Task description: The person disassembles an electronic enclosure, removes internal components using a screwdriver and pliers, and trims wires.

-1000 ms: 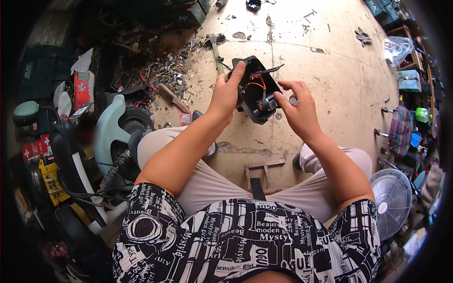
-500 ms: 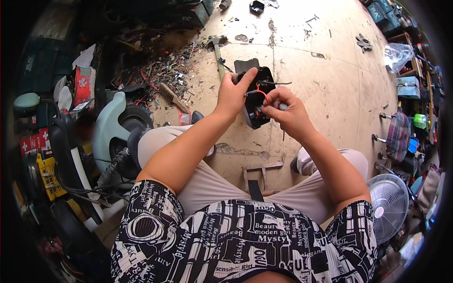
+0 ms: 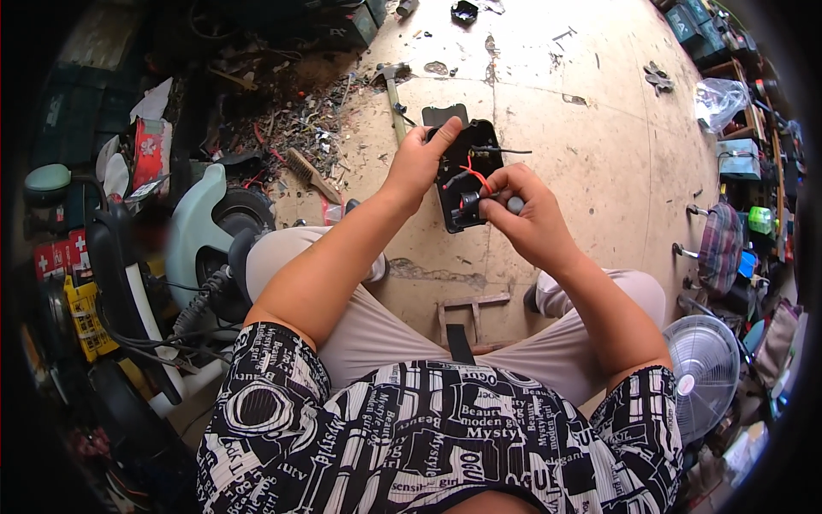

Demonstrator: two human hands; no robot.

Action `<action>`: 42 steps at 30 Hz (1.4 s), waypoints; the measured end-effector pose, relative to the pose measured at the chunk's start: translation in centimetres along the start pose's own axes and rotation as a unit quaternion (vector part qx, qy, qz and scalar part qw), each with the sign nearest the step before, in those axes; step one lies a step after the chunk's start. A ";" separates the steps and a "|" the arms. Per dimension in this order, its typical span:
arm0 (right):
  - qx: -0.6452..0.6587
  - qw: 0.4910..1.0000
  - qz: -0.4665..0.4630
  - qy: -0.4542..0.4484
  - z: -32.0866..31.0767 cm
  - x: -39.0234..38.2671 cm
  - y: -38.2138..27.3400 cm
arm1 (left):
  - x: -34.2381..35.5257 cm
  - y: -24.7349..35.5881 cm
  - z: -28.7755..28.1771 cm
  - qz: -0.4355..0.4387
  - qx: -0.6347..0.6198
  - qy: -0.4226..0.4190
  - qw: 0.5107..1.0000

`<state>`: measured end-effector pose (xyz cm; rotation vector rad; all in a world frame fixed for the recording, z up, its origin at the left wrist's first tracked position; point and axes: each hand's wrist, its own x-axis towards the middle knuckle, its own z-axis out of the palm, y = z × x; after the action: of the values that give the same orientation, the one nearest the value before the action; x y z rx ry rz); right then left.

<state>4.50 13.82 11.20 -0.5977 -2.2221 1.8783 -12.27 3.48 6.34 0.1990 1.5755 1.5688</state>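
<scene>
My left hand (image 3: pixel 418 167) grips a black plastic housing (image 3: pixel 456 164) by its left edge, thumb over the top. The housing is like an open box, with its hollow inside facing me. Red wires (image 3: pixel 476 173) loop inside it, and a black wire (image 3: pixel 512 152) sticks out to the right. At its lower end sits a small round black part (image 3: pixel 468 202). My right hand (image 3: pixel 535 214) is closed, with thumb and fingertips pinched at that part. A grey rounded end of a tool (image 3: pixel 515 205) shows between its curled fingers; the rest is hidden.
A hammer (image 3: pixel 391 90) lies on the floor beyond my left hand, near a wooden-handled brush (image 3: pixel 312 175) and scattered debris. A scooter-like vehicle (image 3: pixel 193 231) stands at left. To the right are a fan (image 3: pixel 700 377) and a plaid-topped stool (image 3: pixel 722 244). A metal frame (image 3: pixel 473 303) lies between my feet.
The housing has turned slightly, showing more of its inside. My right hand has shifted a little, its fingertips now at the round black part. The thin rod below that hand no longer shows.
</scene>
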 end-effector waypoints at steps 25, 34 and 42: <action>0.067 0.975 0.181 -0.111 1.1 0.3 0.3 | -1.5 -1.1 0.7 0.009 0.192 -0.028 0.981; 0.084 0.959 0.232 -0.135 -1.3 -0.9 -2.1 | -9.0 10.7 -6.1 0.163 0.279 -0.017 0.946; -0.182 0.914 0.323 -0.165 0.1 -1.4 7.0 | -2.3 13.0 -15.8 0.095 0.234 -0.029 0.967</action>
<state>7.08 14.01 4.56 -1.3013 -2.8913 1.9444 -27.16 -7.05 15.77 0.6645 1.9058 1.2914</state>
